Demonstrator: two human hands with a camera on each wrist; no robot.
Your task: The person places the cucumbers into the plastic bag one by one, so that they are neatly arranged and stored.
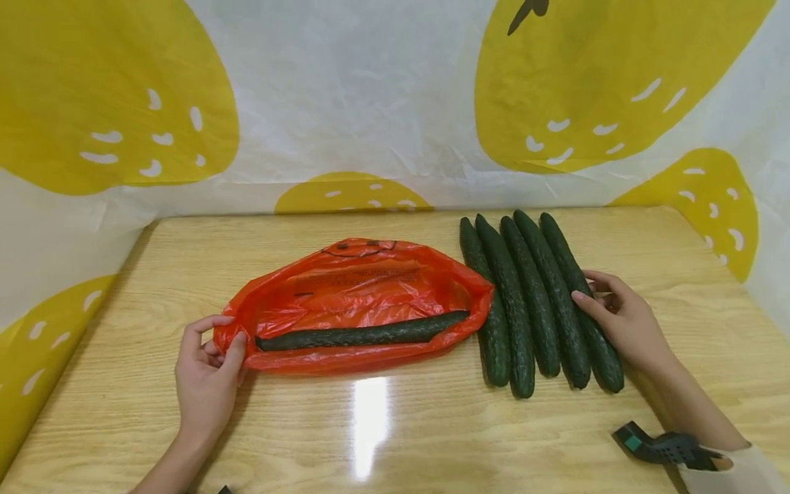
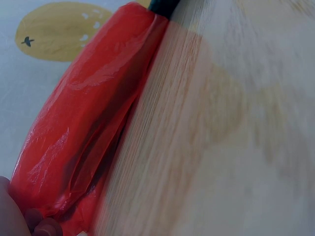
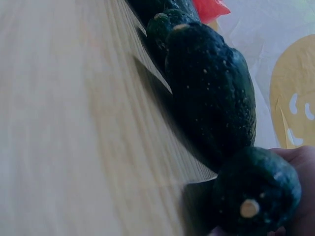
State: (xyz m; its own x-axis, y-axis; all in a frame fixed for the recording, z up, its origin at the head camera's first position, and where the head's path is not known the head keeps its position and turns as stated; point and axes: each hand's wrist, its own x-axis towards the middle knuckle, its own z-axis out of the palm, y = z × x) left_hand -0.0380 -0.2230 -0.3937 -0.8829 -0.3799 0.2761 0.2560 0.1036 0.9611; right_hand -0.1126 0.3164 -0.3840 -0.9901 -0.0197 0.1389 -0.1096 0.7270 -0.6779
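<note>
A red plastic bag (image 1: 370,288) lies on its side, its mouth spread wide, with one dark green cucumber (image 1: 370,335) inside along the lower edge. My left hand (image 1: 206,381) pinches the bag's left end between thumb and fingers; the left wrist view shows the bag's outer side (image 2: 93,103). To the right of the bag, several cucumbers (image 1: 537,295) lie side by side in a slanting row. My right hand (image 1: 632,333) grips the rightmost cucumber (image 1: 597,346), thumb on top and fingers at its far side. In the right wrist view this cucumber's end (image 3: 261,189) faces the camera.
The bag's right end touches the leftmost cucumber (image 1: 496,360) of the row. A light wooden table (image 1: 296,439) carries everything. Behind and beside it hangs a white sheet with yellow fruit prints (image 1: 370,103). A black strap device (image 1: 666,446) sits at my right wrist.
</note>
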